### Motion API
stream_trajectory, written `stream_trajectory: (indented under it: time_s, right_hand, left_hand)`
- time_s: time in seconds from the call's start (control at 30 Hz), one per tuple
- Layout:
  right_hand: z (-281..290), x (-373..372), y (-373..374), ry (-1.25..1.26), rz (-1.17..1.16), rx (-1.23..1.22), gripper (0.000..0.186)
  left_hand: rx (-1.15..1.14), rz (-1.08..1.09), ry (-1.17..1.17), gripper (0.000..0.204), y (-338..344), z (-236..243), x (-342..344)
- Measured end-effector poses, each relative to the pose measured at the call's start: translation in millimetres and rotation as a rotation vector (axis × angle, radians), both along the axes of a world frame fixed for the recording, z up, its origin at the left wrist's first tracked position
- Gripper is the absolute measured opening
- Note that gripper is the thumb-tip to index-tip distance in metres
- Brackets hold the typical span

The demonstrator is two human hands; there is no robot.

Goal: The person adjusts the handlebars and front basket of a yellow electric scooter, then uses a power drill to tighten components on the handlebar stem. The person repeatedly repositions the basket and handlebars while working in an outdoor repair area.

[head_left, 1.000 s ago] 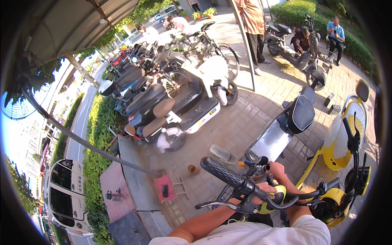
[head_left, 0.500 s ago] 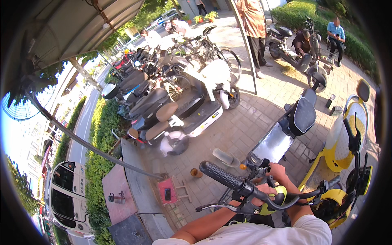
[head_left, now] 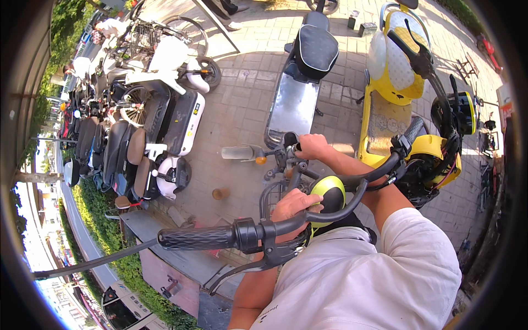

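In front of me stands a scooter's black handlebar [head_left: 286,224] with a ribbed grip [head_left: 195,237], a brake lever [head_left: 242,269] and a yellow-green and black headlamp [head_left: 329,199]. My left hand [head_left: 294,206] reaches under the bar and lies beside the headlamp with its fingers bent; whatever they pinch is hidden. My right hand [head_left: 313,146] is farther forward, closed at a dark metal part [head_left: 290,144] of the frame, near an orange reflector [head_left: 260,160] and a grey mudguard [head_left: 236,153]. What lies inside its grip cannot be made out.
Beyond the right hand is a silver footboard [head_left: 294,107] with a black seat [head_left: 316,50]. A yellow scooter [head_left: 393,88] stands to the right. Parked scooters [head_left: 148,137] line the left, by a metal ledge [head_left: 159,234] and a hedge [head_left: 96,220]. A brown cup-like object [head_left: 220,193] sits on the paving.
My view has tipped down and swung right, so the handlebar and both hands sit farther left. The right hand stays at the front frame parts, the left beside the headlamp.
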State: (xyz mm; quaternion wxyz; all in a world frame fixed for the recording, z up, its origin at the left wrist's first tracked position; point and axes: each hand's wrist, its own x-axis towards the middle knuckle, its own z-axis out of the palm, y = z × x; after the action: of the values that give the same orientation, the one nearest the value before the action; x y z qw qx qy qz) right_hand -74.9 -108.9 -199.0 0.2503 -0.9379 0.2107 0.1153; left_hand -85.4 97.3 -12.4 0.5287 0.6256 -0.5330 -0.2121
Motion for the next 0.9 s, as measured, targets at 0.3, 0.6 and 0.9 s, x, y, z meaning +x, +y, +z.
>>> stream_trajectory:
  time_s: [0.3, 0.6, 0.9]
  right_hand:
    - [-3, -2, 3, -0.013, -0.059, 0.010, 0.033]
    - [-20, -9, 2, -0.117, -0.042, -0.039, 0.035]
    - [-8, -4, 3, -0.054, -0.028, -0.045, 0.030]
  left_hand:
    - [0.005, -0.043, 0.011, 0.037, 1, -3, 5]
    - [0.040, -0.111, 0.036, 0.040, 1, -3, 7]
    - [0.024, -0.066, 0.050, 0.034, 5, -4, -1]
